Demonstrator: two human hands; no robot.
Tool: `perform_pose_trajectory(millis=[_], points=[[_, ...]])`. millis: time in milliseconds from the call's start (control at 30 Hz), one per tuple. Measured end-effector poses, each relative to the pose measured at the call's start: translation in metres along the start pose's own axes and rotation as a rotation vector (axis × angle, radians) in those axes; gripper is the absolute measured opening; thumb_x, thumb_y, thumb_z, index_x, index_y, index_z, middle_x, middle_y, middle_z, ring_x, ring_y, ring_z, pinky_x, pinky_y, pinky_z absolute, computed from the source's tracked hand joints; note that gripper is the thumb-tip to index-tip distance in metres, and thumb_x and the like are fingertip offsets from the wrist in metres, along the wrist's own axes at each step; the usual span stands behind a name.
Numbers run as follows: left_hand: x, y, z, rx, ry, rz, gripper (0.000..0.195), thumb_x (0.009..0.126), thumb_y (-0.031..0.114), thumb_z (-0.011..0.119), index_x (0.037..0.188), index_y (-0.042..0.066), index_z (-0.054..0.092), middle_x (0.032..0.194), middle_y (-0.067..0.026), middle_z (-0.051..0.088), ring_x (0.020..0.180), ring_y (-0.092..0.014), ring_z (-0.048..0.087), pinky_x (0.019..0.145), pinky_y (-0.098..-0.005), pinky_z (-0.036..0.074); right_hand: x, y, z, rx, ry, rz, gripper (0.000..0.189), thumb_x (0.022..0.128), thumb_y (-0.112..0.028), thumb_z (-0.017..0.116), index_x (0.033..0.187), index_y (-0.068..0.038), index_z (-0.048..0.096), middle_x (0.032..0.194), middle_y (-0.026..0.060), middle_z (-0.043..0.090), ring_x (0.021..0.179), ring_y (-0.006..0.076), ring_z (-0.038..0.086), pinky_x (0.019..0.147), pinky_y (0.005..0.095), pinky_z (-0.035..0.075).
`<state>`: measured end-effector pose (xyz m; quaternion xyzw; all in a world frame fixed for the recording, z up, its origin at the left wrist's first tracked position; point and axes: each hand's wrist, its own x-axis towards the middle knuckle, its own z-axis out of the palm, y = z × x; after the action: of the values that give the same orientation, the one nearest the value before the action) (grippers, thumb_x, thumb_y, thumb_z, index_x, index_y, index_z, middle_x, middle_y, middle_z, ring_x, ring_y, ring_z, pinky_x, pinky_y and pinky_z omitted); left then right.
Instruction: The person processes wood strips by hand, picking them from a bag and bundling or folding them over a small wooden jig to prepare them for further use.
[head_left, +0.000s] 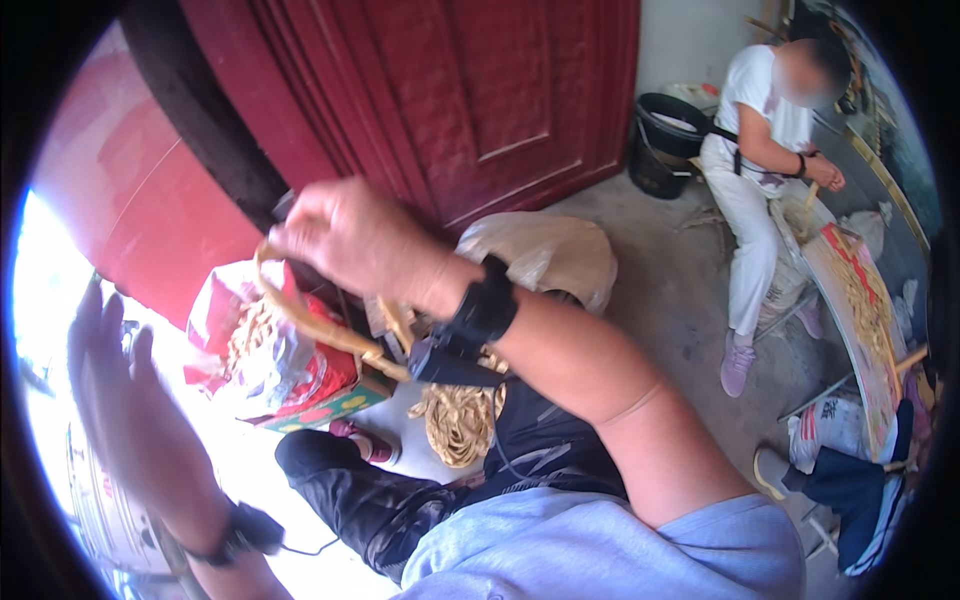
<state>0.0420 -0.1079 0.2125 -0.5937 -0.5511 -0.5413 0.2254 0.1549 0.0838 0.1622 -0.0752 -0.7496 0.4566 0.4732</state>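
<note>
My right hand (356, 244) is raised in front of me, its thumb and fingers pinched on one end of a pale yellow plant-fibre strip (322, 324). From there the strip bends down towards my lap, where its lower part passes near a dark object strapped at my wrist. My left hand (135, 412) is held up at the far left, blurred, its fingers apart and nothing visible in it. Below the strip, a coil of the same pale material (459, 427) lies by my legs. A second short pale piece (396, 322) shows behind the strip.
A cardboard box (337, 409) bears plastic bags with pale pieces (251, 330). Beyond stand a large plastic sack (544, 244), a red door (510, 82) and a black bucket (660, 154). At right, a seated person (757, 142) handles a strip beside a long board (844, 300).
</note>
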Motion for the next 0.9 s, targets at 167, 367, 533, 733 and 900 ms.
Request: perform_pose_trajectory(millis=[167, 367, 533, 733, 900], points=[[0.078, -0.020, -0.008, -0.264, -0.265, -0.096, 0.042, 0.092, 0.029, 0.039, 0.126, 0.005, 0.044, 0.130, -0.0109, 0.045, 0.121, -0.024, 0.042, 0.098, -0.0347, 0.032, 0.041, -0.051, -0.008, -0.036, 0.057, -0.134, 0.017, 0.076, -0.016, 0.064, 0.068, -0.002, 0.063, 0.060, 0.0107, 0.062, 0.054, 0.0171, 0.060, 0.052, 0.0293, 0.047], [0.077, -0.014, 0.055, -0.693, -0.488, -0.463, 0.042, 0.092, 0.034, 0.040, 0.119, 0.003, 0.049, 0.110, -0.0121, 0.057, 0.099, -0.019, 0.056, 0.087, -0.0319, 0.040, 0.040, -0.072, -0.028, 0.032, 0.152, -0.334, 0.019, 0.081, -0.015, 0.060, 0.076, 0.003, 0.062, 0.065, 0.0079, 0.062, 0.056, 0.0108, 0.057, 0.050, 0.0242, 0.045], [-0.008, -0.024, 0.090, -0.900, -0.593, -0.824, 0.024, 0.089, 0.024, 0.052, 0.096, 0.001, 0.054, 0.066, -0.0065, 0.058, 0.054, -0.013, 0.057, 0.052, -0.0223, 0.048, 0.024, -0.010, -0.030, -0.074, 0.154, -0.271, 0.023, 0.077, -0.023, 0.064, 0.075, -0.001, 0.065, 0.054, 0.0031, 0.057, 0.048, 0.0081, 0.052, 0.044, 0.0251, 0.039], [-0.073, -0.075, 0.088, -0.775, -0.923, -1.006, 0.023, 0.089, 0.023, 0.052, 0.093, 0.000, 0.055, 0.062, 0.0001, 0.054, 0.050, -0.008, 0.053, 0.048, -0.0199, 0.043, -0.008, 0.075, -0.064, -0.186, 0.301, 0.258, 0.026, 0.082, -0.024, 0.061, 0.079, 0.002, 0.063, 0.064, 0.0043, 0.060, 0.056, 0.0066, 0.049, 0.051, 0.0227, 0.039], [-0.097, -0.110, 0.089, -0.635, -1.121, -1.069, 0.019, 0.088, 0.014, 0.054, 0.099, -0.001, 0.056, 0.065, -0.0012, 0.054, 0.051, -0.009, 0.051, 0.051, -0.0211, 0.044, -0.050, 0.137, -0.086, -0.783, 0.276, 0.586, 0.023, 0.081, -0.029, 0.058, 0.081, -0.006, 0.063, 0.068, 0.0094, 0.062, 0.066, 0.0289, 0.059, 0.062, 0.0361, 0.044]])
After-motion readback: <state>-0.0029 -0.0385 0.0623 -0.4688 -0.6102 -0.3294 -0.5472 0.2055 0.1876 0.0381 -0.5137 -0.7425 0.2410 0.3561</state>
